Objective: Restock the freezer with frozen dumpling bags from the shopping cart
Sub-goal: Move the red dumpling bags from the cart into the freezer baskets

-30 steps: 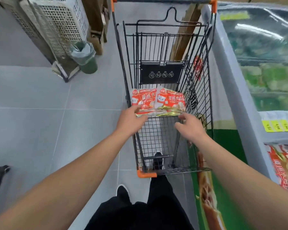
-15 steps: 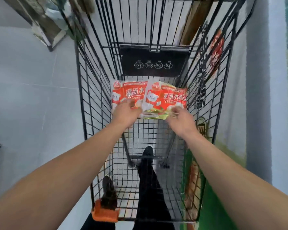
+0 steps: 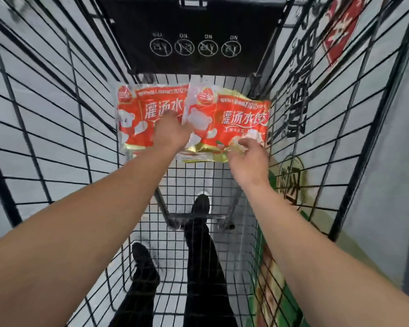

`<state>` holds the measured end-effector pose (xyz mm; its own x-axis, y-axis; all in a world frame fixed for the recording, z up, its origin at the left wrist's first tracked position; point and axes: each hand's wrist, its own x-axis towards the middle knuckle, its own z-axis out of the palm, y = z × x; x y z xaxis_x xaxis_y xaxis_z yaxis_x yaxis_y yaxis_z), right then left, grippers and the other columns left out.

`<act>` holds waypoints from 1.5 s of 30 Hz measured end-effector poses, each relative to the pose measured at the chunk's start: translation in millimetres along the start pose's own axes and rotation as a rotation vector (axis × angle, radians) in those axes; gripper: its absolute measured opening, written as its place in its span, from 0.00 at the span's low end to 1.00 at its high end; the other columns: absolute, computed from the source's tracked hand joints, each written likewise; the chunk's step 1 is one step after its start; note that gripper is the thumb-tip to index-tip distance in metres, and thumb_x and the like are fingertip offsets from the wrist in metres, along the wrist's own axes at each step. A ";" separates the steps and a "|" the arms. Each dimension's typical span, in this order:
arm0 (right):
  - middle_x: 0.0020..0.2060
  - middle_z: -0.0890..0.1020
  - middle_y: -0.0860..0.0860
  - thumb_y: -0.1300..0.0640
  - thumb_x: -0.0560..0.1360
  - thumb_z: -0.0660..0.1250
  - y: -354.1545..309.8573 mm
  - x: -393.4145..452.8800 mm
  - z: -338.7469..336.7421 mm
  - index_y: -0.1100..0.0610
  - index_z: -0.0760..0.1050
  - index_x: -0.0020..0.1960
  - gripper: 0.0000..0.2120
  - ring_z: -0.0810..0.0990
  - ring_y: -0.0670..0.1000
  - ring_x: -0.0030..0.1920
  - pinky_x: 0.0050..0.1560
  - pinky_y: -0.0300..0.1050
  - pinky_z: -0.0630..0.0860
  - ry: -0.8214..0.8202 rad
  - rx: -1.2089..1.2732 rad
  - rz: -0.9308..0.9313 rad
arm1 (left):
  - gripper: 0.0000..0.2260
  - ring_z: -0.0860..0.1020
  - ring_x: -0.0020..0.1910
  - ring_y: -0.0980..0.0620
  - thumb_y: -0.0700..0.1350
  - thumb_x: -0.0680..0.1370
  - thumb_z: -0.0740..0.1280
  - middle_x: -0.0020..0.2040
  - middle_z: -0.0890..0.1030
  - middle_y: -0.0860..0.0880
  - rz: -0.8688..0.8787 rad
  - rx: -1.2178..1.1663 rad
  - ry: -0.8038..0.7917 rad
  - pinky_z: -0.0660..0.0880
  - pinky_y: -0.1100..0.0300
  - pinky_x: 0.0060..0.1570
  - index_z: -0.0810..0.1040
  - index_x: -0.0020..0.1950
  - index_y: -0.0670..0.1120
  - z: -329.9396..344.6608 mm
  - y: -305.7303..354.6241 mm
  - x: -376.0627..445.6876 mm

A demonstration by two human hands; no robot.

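Two red and white frozen dumpling bags lie side by side on the wire floor of the shopping cart [image 3: 57,128]. The right bag [image 3: 241,114] overlaps the edge of the left bag [image 3: 132,119]. My left hand [image 3: 172,133] rests flat on the left bag, fingertips at the seam between the two bags. My right hand [image 3: 248,159] hovers at the lower right corner of the right bag, fingers apart and touching its gold edge. Neither bag is lifted.
The cart's black wire walls rise close on both sides, with a black child-seat flap [image 3: 194,24] at the far end. The freezer's grey side [image 3: 387,161] with a green poster [image 3: 291,182] stands just right of the cart. My black trousers and shoes [image 3: 198,244] show through the cart floor.
My head has leaned far down into the cart, so the bags look much larger. Both hands have reached forward from the bags' near edge onto the bags themselves.
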<state>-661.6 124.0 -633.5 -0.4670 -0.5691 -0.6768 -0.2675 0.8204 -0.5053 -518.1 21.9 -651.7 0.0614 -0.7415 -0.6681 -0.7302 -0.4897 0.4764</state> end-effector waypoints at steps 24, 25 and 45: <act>0.42 0.82 0.52 0.51 0.79 0.62 13.9 30.1 29.3 0.54 0.75 0.41 0.11 0.82 0.52 0.38 0.35 0.46 0.79 -0.033 0.590 0.459 | 0.05 0.84 0.51 0.47 0.45 0.73 0.72 0.52 0.85 0.51 -0.339 -0.452 0.026 0.81 0.46 0.54 0.82 0.49 0.51 -44.2 -83.6 -7.5; 0.41 0.81 0.52 0.52 0.79 0.63 14.6 24.9 27.1 0.55 0.74 0.40 0.11 0.81 0.52 0.37 0.36 0.46 0.79 -0.003 0.563 0.441 | 0.02 0.84 0.50 0.48 0.45 0.75 0.71 0.51 0.85 0.50 -0.312 -0.451 0.027 0.81 0.46 0.55 0.82 0.47 0.51 -45.3 -81.8 -12.9; 0.39 0.85 0.49 0.51 0.79 0.68 -14.0 -308.5 -75.3 0.53 0.80 0.41 0.09 0.85 0.52 0.43 0.49 0.51 0.82 0.310 0.676 0.045 | 0.04 0.86 0.45 0.42 0.42 0.78 0.70 0.45 0.86 0.42 0.108 -0.592 -0.133 0.81 0.41 0.50 0.81 0.44 0.43 -199.3 -79.6 -295.7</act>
<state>-577.3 292.2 -377.2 -0.7083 -0.4119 -0.5733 0.2875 0.5734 -0.7671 -342.6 188.8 -378.2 -0.1051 -0.7563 -0.6457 -0.2229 -0.6149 0.7565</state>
